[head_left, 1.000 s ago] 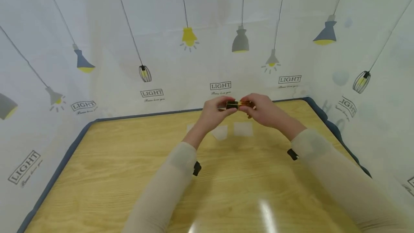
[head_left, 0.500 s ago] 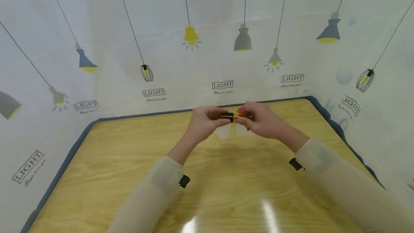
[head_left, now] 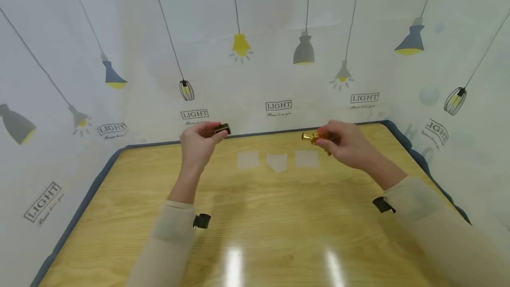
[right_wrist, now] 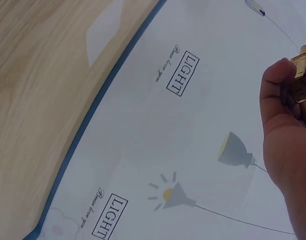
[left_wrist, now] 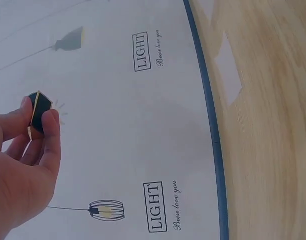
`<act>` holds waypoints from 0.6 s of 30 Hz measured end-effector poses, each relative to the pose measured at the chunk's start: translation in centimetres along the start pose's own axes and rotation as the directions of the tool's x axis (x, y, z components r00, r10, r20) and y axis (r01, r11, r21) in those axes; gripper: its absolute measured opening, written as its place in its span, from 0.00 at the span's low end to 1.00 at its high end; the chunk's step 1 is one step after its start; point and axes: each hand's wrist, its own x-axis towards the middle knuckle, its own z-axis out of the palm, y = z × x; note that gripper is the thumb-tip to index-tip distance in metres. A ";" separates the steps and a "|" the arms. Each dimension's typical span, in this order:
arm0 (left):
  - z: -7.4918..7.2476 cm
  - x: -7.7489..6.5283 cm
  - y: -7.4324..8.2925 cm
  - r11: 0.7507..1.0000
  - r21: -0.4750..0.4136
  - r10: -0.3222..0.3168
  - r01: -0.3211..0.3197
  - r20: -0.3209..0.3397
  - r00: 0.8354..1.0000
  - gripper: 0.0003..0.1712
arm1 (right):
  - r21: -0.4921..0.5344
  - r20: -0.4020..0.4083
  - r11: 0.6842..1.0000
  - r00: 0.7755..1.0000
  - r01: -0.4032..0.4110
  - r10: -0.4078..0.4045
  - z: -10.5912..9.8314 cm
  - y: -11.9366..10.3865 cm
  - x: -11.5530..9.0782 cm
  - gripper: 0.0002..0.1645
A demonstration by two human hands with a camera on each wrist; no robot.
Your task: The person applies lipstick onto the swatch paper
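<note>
My left hand (head_left: 196,147) pinches a small black cap with gold edges (head_left: 223,129) between thumb and fingers, above the back of the table. In the left wrist view, the cap (left_wrist: 41,111) shows flat, angular faces. To the right, my right hand (head_left: 350,147) grips a gold lipstick (head_left: 308,137) whose slim tube points left, towards the cap. The right wrist view shows a boxy gold base on the lipstick (right_wrist: 301,75), partly cut off by the frame's edge. Cap and lipstick are well apart. Fingers hide part of each.
Three white paper-like patches, left (head_left: 248,160), middle (head_left: 276,162) and right (head_left: 307,159), lie in a row on the wooden table (head_left: 255,207). A blue edge strip (head_left: 159,144) borders the table. Behind it hangs a white backdrop (head_left: 207,12) printed with lamps.
The cap and lipstick were joined end to end between both hands. Now they are separated: the left hand has moved left with the cap, the right hand rightward with the lipstick.
</note>
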 end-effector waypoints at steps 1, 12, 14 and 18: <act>-0.4 0.4 -0.3 1.000 0.018 0.009 -0.009 0.010 1.000 0.16 | 0.021 0.011 1.000 1.000 0.003 -0.003 0.0 0.2 0.0 0.05; 0.1 2.0 -3.3 0.993 0.116 0.017 -0.030 0.115 0.993 0.20 | 0.161 -0.013 0.987 1.000 -0.021 0.023 1.3 0.5 0.2 0.06; 0.0 2.3 -4.0 0.989 0.147 -0.006 -0.012 0.121 0.993 0.22 | 0.174 -0.007 0.984 0.999 -0.039 0.040 1.3 0.5 0.3 0.05; -0.4 2.9 -5.4 0.976 0.213 -0.072 0.042 0.135 0.988 0.25 | 0.218 0.009 0.973 0.997 -0.079 0.079 1.7 0.5 0.5 0.05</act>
